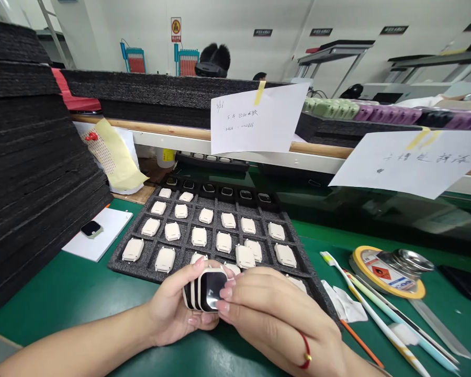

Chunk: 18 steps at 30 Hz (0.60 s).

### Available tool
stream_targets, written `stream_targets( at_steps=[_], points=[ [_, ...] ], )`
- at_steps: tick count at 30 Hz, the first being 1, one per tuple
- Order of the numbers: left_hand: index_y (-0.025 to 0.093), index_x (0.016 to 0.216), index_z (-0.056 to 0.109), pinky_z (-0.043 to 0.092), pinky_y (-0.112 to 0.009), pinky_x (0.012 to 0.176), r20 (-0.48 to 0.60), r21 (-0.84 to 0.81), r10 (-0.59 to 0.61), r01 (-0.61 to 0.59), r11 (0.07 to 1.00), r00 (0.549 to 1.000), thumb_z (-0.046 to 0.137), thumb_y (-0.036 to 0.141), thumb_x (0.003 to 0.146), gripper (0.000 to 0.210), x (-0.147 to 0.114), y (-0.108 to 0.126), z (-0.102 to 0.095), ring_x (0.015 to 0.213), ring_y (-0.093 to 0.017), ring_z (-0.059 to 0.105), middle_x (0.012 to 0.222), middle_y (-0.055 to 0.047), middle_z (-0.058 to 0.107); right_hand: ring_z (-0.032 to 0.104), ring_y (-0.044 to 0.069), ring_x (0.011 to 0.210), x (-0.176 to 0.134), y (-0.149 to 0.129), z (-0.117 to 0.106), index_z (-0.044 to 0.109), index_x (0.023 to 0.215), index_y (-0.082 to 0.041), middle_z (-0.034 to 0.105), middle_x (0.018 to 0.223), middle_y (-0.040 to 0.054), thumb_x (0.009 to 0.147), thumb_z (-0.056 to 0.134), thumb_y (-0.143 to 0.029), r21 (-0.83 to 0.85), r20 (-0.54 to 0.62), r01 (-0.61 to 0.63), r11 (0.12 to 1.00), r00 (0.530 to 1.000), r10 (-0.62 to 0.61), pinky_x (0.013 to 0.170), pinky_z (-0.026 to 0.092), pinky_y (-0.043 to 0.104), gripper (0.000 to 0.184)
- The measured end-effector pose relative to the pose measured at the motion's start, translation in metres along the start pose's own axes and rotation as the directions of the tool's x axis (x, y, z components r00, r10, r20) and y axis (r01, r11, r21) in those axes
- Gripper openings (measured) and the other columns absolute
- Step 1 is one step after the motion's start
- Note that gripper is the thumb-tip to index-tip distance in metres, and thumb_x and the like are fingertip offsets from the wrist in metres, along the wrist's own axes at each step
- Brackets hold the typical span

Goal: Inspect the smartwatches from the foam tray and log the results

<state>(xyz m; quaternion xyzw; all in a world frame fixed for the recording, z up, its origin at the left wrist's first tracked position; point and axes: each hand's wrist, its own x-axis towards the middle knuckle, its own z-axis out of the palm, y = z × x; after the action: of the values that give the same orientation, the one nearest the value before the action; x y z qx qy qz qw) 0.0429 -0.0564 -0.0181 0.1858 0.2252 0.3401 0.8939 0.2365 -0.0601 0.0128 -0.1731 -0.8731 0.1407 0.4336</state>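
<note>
My left hand (176, 301) is closed around a small stack of smartwatch bodies (214, 289), cream-edged with dark glossy faces, standing side by side. The fingers of my right hand (275, 314) are bent against the right edge of the front watch, thumb hidden; a red cord with a gold bead circles one finger. Just beyond both hands lies a dark grey foam tray (151, 269) with cream watch cases (199, 236) in many compartments, mostly back side up. One cream case (245, 256) leans over its neighbour. My hands cover part of the tray's near side.
A watch (91, 229) lies on white paper (102, 246) at left, beside stacked black foam trays (35, 173). At right are toothbrushes (372, 309), a yellow tape roll (388, 272) under a metal-topped container, and a steel ruler (441, 327). A shelf (172, 140) crosses behind.
</note>
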Motion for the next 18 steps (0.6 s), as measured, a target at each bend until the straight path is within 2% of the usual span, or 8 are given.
stream_targets(
  at_steps=[2,6,9,11,15,18],
  points=[
    [0.014,0.089,0.071,0.016,-0.014,0.038,-0.006,0.005,-0.005,0.005,1.000,1.000,0.076,0.052,0.075,0.040,0.000,0.001,0.001,0.042,-0.004,0.046,0.069,-0.002,0.059,0.073,0.016,0.091,-0.003,0.000,0.004,0.064,0.124,-0.023,0.078,0.100,0.0025,0.096,0.052,-0.012,0.007,-0.014,0.010,1.000,1.000,-0.009,0.085,0.060,0.029,0.032],
    [0.015,0.091,0.072,0.019,-0.014,0.038,-0.005,0.019,0.007,-0.007,1.000,1.000,0.075,0.053,0.076,0.041,-0.001,0.000,0.000,0.043,-0.004,0.043,0.068,-0.002,0.059,0.073,0.014,0.089,-0.006,0.000,0.015,0.071,0.112,-0.014,0.079,0.093,0.0046,0.101,0.042,-0.013,-0.089,-0.144,0.136,0.987,0.979,-0.147,0.090,0.057,0.024,0.032],
    [0.015,0.092,0.071,0.020,-0.014,0.038,0.010,0.032,0.022,-0.023,0.999,1.000,0.073,0.053,0.078,0.040,-0.001,-0.001,-0.002,0.044,-0.004,0.043,0.069,-0.002,0.058,0.072,0.013,0.093,-0.007,0.001,0.019,0.074,0.107,-0.012,0.079,0.093,0.0043,0.100,0.043,-0.010,-0.127,-0.149,0.168,0.977,0.971,-0.187,0.099,0.051,0.022,0.032],
    [0.015,0.091,0.071,0.020,-0.014,0.038,0.016,0.040,0.025,-0.025,0.999,1.000,0.073,0.053,0.078,0.040,-0.001,-0.001,-0.002,0.044,-0.004,0.044,0.070,-0.002,0.058,0.072,0.014,0.094,-0.007,0.002,0.019,0.073,0.107,-0.011,0.079,0.094,0.0051,0.100,0.042,-0.010,-0.136,-0.136,0.181,0.974,0.971,-0.199,0.099,0.051,0.023,0.032],
    [0.015,0.090,0.070,0.018,-0.013,0.037,-0.007,0.037,0.005,-0.005,0.999,1.000,0.076,0.055,0.073,0.043,0.000,-0.001,-0.001,0.043,-0.004,0.045,0.068,-0.001,0.058,0.071,0.015,0.090,-0.006,0.003,0.017,0.071,0.107,-0.011,0.077,0.093,0.0082,0.101,0.041,-0.011,-0.087,-0.104,0.133,0.987,0.985,-0.141,0.089,0.055,0.027,0.031],
    [0.015,0.089,0.068,0.017,-0.013,0.037,-0.043,0.065,0.030,-0.027,0.998,0.999,0.079,0.056,0.070,0.047,0.000,-0.001,0.001,0.043,-0.003,0.043,0.063,0.001,0.054,0.069,0.015,0.083,-0.003,0.002,0.015,0.070,0.104,-0.015,0.076,0.090,0.0057,0.098,0.051,-0.011,-0.132,-0.058,0.085,0.988,0.994,-0.093,0.084,0.054,0.031,0.020]
  ],
)
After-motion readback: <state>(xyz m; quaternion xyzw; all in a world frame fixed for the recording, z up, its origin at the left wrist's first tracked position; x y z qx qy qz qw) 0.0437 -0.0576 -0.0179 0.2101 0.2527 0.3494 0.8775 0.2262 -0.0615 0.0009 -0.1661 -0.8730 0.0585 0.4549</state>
